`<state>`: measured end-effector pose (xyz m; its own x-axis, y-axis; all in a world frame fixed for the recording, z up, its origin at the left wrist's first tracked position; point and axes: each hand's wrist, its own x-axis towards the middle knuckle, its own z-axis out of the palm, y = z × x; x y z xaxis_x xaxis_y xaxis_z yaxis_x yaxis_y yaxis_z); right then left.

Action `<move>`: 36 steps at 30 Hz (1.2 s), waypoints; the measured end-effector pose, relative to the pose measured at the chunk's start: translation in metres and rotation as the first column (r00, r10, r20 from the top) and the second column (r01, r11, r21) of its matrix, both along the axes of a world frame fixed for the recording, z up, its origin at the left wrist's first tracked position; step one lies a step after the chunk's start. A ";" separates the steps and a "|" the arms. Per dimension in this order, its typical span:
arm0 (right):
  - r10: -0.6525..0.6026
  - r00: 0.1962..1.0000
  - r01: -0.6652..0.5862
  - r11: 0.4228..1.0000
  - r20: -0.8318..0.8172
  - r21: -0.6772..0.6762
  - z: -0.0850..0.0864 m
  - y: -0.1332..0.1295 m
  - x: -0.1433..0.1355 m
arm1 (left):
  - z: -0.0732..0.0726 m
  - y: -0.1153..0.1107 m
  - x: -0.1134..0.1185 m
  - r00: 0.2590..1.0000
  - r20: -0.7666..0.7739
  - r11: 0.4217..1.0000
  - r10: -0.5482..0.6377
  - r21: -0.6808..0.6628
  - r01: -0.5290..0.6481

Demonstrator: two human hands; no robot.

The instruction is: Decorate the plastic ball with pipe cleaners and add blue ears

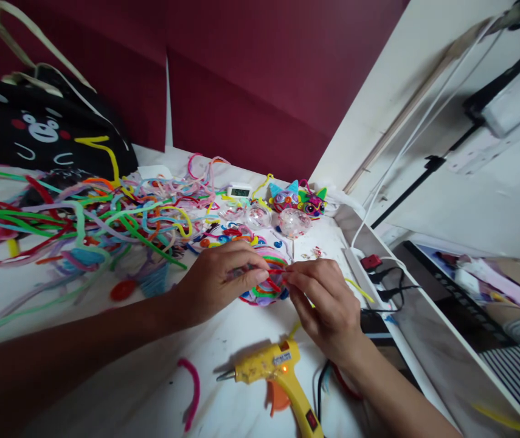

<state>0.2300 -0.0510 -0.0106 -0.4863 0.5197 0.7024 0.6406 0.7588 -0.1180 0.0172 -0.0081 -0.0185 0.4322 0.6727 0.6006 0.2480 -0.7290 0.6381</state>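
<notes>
My left hand (223,277) and my right hand (326,298) meet near the middle of the table, each with thumb and fingers pinched. Between the two pinches runs a short red pipe cleaner (277,272), one end in each hand. Just beneath it lies a round piece covered in coiled, many-coloured pipe cleaners (264,299), partly hidden by my fingers. Nearer to me, a yellow hot glue gun (264,363) rests on its side with its orange light lit and its nozzle to the left. A curved magenta pipe cleaner (191,392) lies left of it.
Tangled pipe cleaners (104,213) spread across the left, before a black bag (50,134). Two finished-looking animal heads (286,198), clear plastic bowls (295,222) and a small digital clock (239,191) stand at the back. A power strip (360,274) runs along the right edge.
</notes>
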 end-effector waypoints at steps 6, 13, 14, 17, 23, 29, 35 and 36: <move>-0.023 1.000 0.021 0.989 0.017 0.145 0.001 -0.012 -0.001 | 0.014 -0.017 0.009 0.972 0.224 0.764 -0.072 -0.614 0.199; 0.054 0.996 -0.055 0.998 -0.078 -0.015 0.008 -0.026 -0.007 | 0.015 -0.022 0.010 0.954 0.294 0.722 -0.049 -0.650 0.238; 0.063 0.985 -0.077 0.993 -0.158 -0.085 0.012 -0.029 -0.009 | 0.015 -0.022 0.010 0.953 0.294 0.734 -0.068 -0.633 0.247; -0.002 0.937 -0.110 0.947 -0.350 -0.300 0.022 -0.033 -0.013 | 0.014 -0.023 0.008 0.943 0.303 0.737 -0.137 -0.605 0.301; -0.120 0.941 -0.106 0.785 -0.317 -0.610 0.026 -0.033 -0.014 | 0.013 -0.026 0.009 0.940 0.285 0.748 -0.187 -0.579 0.324; -0.211 0.917 -0.049 0.785 -0.340 -0.618 0.021 -0.039 -0.014 | 0.012 -0.027 0.013 0.903 0.327 0.577 -0.280 -0.694 0.430; -0.173 0.933 -0.004 0.871 -0.315 -0.492 0.019 -0.039 -0.017 | 0.012 -0.030 0.015 0.870 0.413 0.463 -0.270 -0.736 0.493; -0.166 0.936 -0.002 0.879 -0.310 -0.477 0.018 -0.039 -0.018 | 0.011 -0.030 0.015 0.865 0.421 0.446 -0.272 -0.742 0.501</move>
<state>0.2124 -0.0896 0.0079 -0.2094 0.8519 0.4801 0.5566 0.5075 -0.6578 0.0320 -0.0379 -0.0075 0.7196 0.6943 -0.0033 -0.1415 0.1513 0.9783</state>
